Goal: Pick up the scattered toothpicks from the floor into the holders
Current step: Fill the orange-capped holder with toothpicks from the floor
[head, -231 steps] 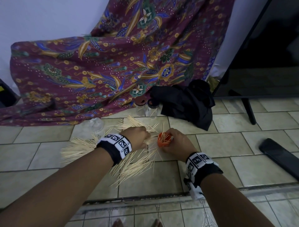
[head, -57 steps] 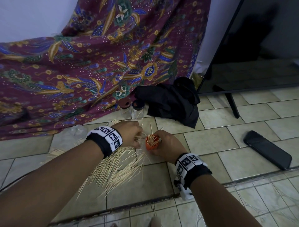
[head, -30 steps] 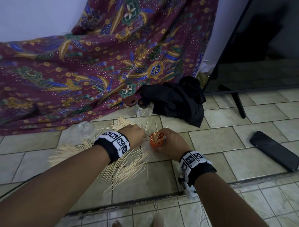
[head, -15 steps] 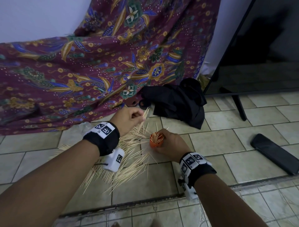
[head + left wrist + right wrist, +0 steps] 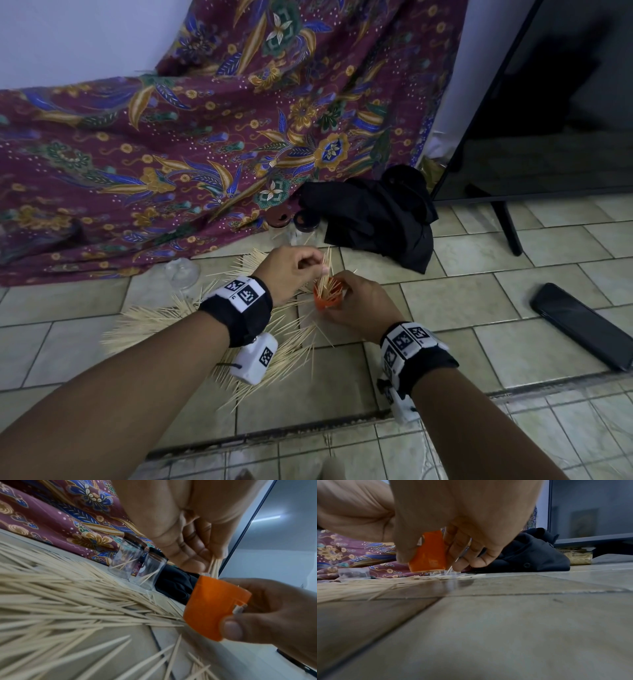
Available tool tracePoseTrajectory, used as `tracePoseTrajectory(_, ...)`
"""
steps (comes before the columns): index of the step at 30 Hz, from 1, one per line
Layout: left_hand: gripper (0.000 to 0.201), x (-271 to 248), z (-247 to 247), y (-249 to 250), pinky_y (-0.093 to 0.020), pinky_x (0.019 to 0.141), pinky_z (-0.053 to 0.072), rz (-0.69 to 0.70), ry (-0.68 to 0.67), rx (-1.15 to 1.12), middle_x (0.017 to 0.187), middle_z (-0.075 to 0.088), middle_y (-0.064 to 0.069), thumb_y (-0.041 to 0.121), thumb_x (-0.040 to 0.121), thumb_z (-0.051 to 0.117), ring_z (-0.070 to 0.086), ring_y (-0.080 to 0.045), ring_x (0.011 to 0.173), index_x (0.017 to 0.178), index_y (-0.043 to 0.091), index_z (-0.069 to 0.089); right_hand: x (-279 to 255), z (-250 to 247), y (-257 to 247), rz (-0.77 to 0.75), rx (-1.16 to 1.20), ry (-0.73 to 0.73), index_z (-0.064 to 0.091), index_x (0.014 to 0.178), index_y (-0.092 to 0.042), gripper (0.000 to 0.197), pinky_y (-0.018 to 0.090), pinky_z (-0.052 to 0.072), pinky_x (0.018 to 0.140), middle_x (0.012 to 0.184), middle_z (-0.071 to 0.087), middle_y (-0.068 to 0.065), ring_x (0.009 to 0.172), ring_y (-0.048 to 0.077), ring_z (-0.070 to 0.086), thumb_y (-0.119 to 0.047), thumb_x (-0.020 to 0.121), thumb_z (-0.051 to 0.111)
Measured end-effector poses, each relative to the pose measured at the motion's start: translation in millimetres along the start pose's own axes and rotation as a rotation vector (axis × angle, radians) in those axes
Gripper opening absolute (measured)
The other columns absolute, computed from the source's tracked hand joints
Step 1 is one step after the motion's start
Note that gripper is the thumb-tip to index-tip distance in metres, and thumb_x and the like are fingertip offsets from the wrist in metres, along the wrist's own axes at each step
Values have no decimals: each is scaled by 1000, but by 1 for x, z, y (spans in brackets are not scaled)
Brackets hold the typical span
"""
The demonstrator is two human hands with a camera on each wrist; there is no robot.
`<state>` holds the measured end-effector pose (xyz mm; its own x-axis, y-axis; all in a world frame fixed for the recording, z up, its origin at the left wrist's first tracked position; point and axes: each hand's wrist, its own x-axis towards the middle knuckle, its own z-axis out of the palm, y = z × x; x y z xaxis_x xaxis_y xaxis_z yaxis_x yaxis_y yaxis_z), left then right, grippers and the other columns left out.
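Many pale wooden toothpicks (image 5: 161, 318) (image 5: 60, 601) lie fanned out on the tiled floor. My right hand (image 5: 356, 301) (image 5: 267, 612) grips a small orange holder (image 5: 327, 297) (image 5: 214, 607) (image 5: 429, 553), tilted just above the tiles, with toothpicks standing in it. My left hand (image 5: 298, 270) (image 5: 193, 538) is right above the holder's mouth and pinches a small bunch of toothpicks (image 5: 325, 270) (image 5: 215, 566) with their lower ends in the opening.
Two clear holders with dark lids (image 5: 291, 226) (image 5: 135, 562) stand by a patterned maroon cloth (image 5: 205, 137). A clear cap (image 5: 181, 272) lies left of them. A black garment (image 5: 376, 212), a phone (image 5: 582, 325) and a dark screen on a stand (image 5: 548, 102) are to the right.
My left hand rose from the pile with a pinch of toothpicks and came down over the orange holder. The right hand has kept hold of the holder in place.
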<state>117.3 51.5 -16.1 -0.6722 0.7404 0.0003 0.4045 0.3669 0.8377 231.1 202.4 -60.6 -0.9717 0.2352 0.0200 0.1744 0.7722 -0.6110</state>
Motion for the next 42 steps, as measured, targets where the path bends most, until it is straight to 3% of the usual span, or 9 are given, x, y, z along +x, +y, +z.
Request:
tracePoseTrajectory(4,6,-4,0,-2,-2,67,37,-10,-2,35,79,63,13,27,85,72,55,7,72,83,22,69,0,0,2,13,3,-8,60,112,-23,50,4,33,60,95,65,-11,77,2,53,-46,73,80)
tracePoseTrajectory(9,12,-3,-2,-12,-5,82,35,-6,-56,73,97,61,11,31,81,76,55,4,92,87,22,72,0,1,2,31,7,-5,60,110,-25,48,9,40,65,95,67,-11,81,5,60,-46,72,81)
tracePoseTrajectory(17,8,-3,-16,-2,-16,71,44,66,-34,140,85,65,16,30,86,70,54,-5,78,94,31,71,0,1,-1,42,4,-27,59,113,-26,49,20,47,74,99,68,-10,86,6,61,-46,73,80)
tracePoseTrajectory(20,7,-4,-11,0,-15,78,39,123,-119,306,88,63,17,29,87,69,53,5,85,92,26,74,0,0,-2,40,14,-25,60,110,-27,47,11,42,67,97,67,-12,82,3,59,-46,73,81)
tracePoseTrajectory(23,8,-5,-8,-5,-24,84,45,127,-119,350,92,65,12,30,87,69,56,-4,90,92,27,74,-1,0,-2,44,18,-18,60,109,-27,46,5,37,63,91,63,-15,79,1,55,-45,72,81)
tracePoseTrajectory(28,5,-7,-17,-2,-18,75,45,111,-89,286,88,68,15,27,86,70,61,-1,84,89,28,73,-1,-1,-3,53,7,-17,59,109,-28,48,22,49,73,96,66,-12,84,7,59,-49,72,80)
tracePoseTrajectory(34,8,-12,-35,-9,-22,76,51,64,-27,290,87,69,16,31,87,68,62,-1,82,94,31,72,-2,-8,-15,40,0,-53,58,116,-26,52,20,41,72,96,60,-15,87,5,55,-46,74,80)
tracePoseTrajectory(38,22,-22,-45,-23,-30,88,49,-17,-122,472,99,67,17,40,84,69,60,-7,95,104,31,68,3,-6,-25,19,4,-39,59,116,-24,51,21,42,74,100,65,-11,88,6,55,-45,74,80)
tracePoseTrajectory(42,60,-32,-46,-42,-36,97,43,-69,-313,749,127,54,7,58,78,65,51,-17,116,129,30,53,8,4,-33,11,1,-63,60,116,-25,50,24,46,78,102,66,-10,90,8,57,-43,74,80)
